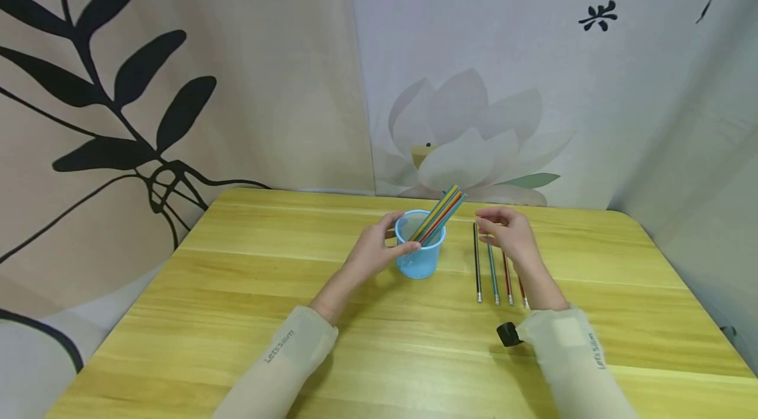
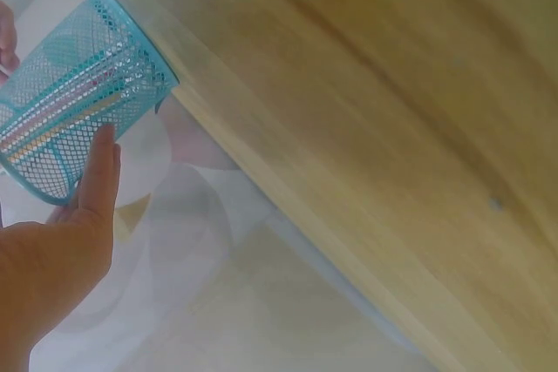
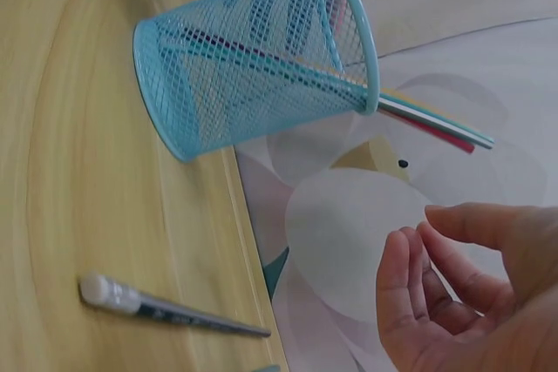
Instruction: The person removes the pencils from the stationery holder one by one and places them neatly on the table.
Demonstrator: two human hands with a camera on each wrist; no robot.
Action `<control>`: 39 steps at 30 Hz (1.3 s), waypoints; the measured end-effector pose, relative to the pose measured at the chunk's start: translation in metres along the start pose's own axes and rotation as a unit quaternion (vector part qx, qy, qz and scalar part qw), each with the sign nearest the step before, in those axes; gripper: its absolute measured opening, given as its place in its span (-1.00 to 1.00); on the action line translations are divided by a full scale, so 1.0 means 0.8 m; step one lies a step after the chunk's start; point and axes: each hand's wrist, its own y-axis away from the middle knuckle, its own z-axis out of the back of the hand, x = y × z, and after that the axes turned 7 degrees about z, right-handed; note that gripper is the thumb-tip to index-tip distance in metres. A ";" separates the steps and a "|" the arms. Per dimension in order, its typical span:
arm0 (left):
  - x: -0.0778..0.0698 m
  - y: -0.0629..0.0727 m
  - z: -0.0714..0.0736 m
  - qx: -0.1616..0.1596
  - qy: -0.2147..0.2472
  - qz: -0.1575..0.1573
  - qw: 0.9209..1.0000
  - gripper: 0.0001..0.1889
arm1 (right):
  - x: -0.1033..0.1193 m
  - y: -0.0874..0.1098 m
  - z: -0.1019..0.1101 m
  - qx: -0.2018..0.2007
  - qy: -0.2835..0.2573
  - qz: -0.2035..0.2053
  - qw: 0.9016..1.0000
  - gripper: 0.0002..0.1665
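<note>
A light-blue mesh pen cup stands upright on the wooden table. My left hand holds it by the upper part, thumb at the near rim and fingers round the far side. Several pencils in yellow, red and teal lean out of the cup to the right. To the right of the cup, my right hand hovers over a row of pencils, its thumb and fingertips brought close with nothing between them. In that row are a black pencil, a teal pencil and red ones, partly hidden by the hand.
The wooden table reaches back to a curtain printed with leaves and a lotus. A small black object sits at the right sleeve cuff.
</note>
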 end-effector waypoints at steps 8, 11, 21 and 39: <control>0.000 -0.001 0.000 0.002 -0.001 -0.001 1.000 -0.21 | 0.001 -0.001 -0.018 0.011 -0.023 0.006 1.000 -0.54; 0.000 -0.001 -0.001 0.002 -0.004 0.000 1.000 -0.20 | 0.001 0.000 -0.023 0.020 -0.020 0.010 1.000 -0.54; 0.000 -0.003 -0.001 0.000 -0.001 0.000 1.000 -0.20 | 0.011 0.004 -0.039 0.032 -0.017 0.017 0.999 -0.50; -0.001 0.000 -0.001 0.000 0.005 -0.005 1.000 -0.22 | 0.005 -0.006 -0.065 -0.012 -0.010 0.026 1.000 -0.63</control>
